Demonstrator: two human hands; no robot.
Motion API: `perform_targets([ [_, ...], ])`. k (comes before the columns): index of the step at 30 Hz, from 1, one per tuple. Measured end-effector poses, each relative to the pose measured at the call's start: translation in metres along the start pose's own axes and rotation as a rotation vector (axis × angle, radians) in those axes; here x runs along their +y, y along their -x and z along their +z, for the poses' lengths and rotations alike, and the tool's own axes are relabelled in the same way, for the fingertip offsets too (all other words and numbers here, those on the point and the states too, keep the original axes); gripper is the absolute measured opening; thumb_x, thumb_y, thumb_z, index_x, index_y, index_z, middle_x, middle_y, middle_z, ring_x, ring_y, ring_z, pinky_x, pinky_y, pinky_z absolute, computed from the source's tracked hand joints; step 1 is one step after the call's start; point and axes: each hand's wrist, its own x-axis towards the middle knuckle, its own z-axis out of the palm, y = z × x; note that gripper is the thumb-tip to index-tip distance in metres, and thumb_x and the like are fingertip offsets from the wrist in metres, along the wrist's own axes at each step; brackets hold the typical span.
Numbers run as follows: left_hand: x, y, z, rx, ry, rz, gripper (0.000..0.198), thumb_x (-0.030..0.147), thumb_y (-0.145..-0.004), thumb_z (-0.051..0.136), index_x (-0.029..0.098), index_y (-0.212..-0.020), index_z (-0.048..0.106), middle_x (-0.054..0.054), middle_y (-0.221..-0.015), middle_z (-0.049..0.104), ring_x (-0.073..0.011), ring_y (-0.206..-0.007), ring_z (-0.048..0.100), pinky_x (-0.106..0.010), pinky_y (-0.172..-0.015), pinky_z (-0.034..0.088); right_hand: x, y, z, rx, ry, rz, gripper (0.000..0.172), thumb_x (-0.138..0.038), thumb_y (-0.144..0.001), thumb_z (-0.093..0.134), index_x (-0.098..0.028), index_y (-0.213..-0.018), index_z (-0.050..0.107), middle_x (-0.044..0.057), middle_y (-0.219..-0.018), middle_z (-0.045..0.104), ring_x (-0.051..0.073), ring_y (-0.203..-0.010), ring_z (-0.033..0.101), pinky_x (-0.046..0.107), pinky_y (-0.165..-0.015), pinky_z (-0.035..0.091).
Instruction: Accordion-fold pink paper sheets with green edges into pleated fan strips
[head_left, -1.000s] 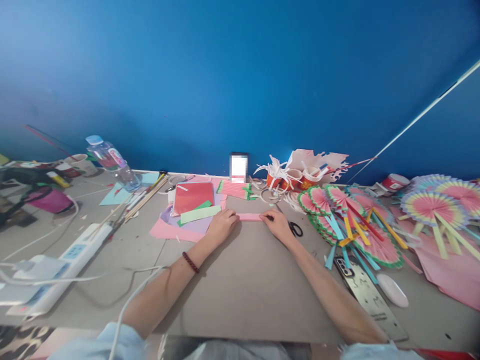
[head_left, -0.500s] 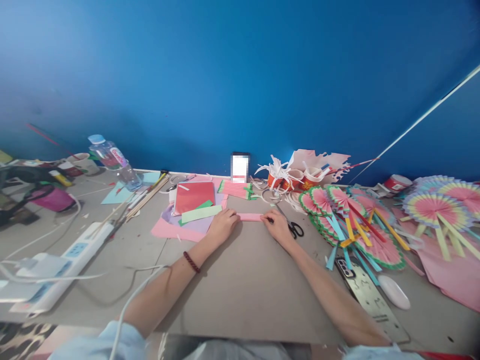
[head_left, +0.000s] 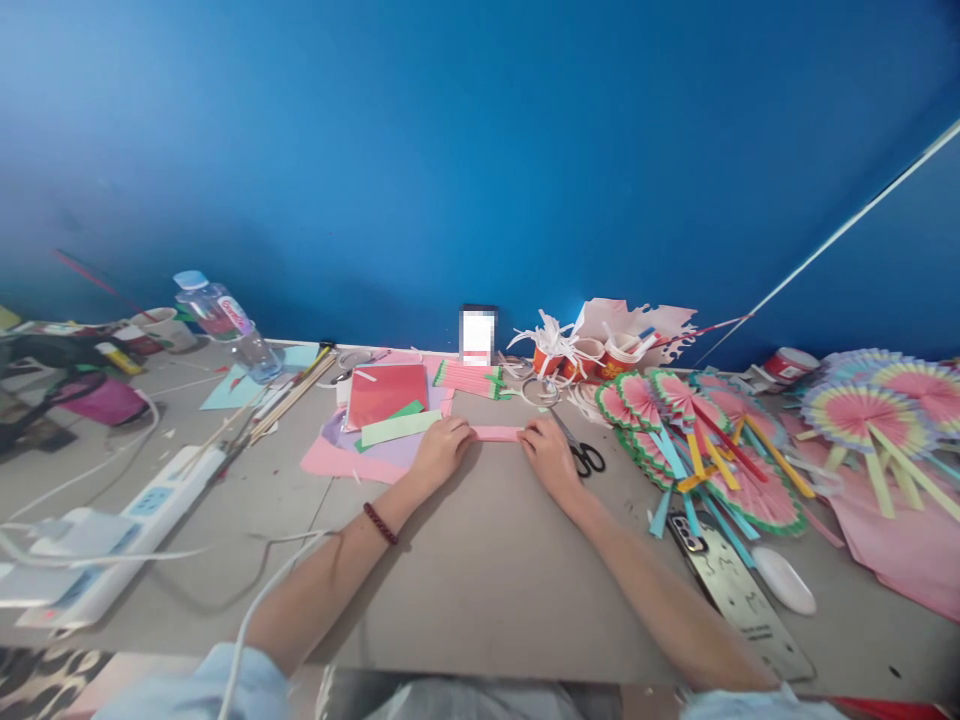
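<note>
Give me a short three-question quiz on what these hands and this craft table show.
1. True or false: both hands press on one pink paper strip.
2. Which lies just right of the right hand? A scissors, B bottle, C power strip.
3. What does the left hand's wrist wear?

Key: 1 true. 2 A, the scissors. 3 A dark red bead bracelet.
</note>
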Motion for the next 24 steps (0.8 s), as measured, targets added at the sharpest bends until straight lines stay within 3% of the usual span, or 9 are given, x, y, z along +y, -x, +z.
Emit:
perform_targets([
  [6, -0.003, 0.001, 0.003, 0.008, -0.021, 0.002, 0.021, 0.024, -0.091, 0.045, 0.016, -0.083, 0.063, -0.006, -0.085, 0.06, -0.0168, -0.08, 0.051, -0.029, -0.073, 0.042, -0.01, -0.003, -0.008, -0.156, 0.227, -0.069, 0.014, -0.012, -0.085, 0.054, -0.017, -0.084, 0.067, 0.005, -0.079, 0.063, 0.018, -0.082, 0.05, 0.028, -0.074, 0.036],
  [10, -0.004, 0.001, 0.004, 0.021, -0.035, -0.004, 0.022, 0.024, -0.091, 0.045, 0.016, -0.082, 0.063, -0.006, -0.085, 0.058, -0.0168, -0.08, 0.05, -0.029, -0.072, 0.041, -0.016, -0.003, -0.012, -0.181, 0.302, -0.095, 0.013, -0.012, -0.085, 0.054, -0.017, -0.086, 0.066, 0.005, -0.079, 0.063, 0.019, -0.084, 0.051, 0.029, -0.074, 0.036],
  [19, 0.002, -0.001, -0.003, -0.082, -0.158, -0.025, 0.019, 0.021, -0.091, 0.045, 0.019, -0.083, 0.063, -0.004, -0.079, 0.058, -0.0175, -0.08, 0.051, -0.03, -0.07, 0.037, -0.025, -0.001, -0.019, -0.257, 0.349, -0.063, 0.015, -0.013, -0.084, 0.051, -0.015, -0.089, 0.066, 0.007, -0.083, 0.065, 0.019, -0.085, 0.052, 0.03, -0.076, 0.034],
  [24, 0.002, 0.003, -0.003, -0.038, -0.268, 0.072, 0.015, 0.016, -0.088, 0.049, 0.019, -0.094, 0.062, -0.007, -0.1, 0.057, -0.0209, -0.097, 0.049, -0.033, -0.079, 0.039, -0.029, 0.001, -0.02, -0.276, 0.35, -0.063, 0.018, -0.015, -0.086, 0.048, -0.013, -0.092, 0.065, 0.009, -0.086, 0.066, 0.02, -0.086, 0.053, 0.03, -0.076, 0.033],
])
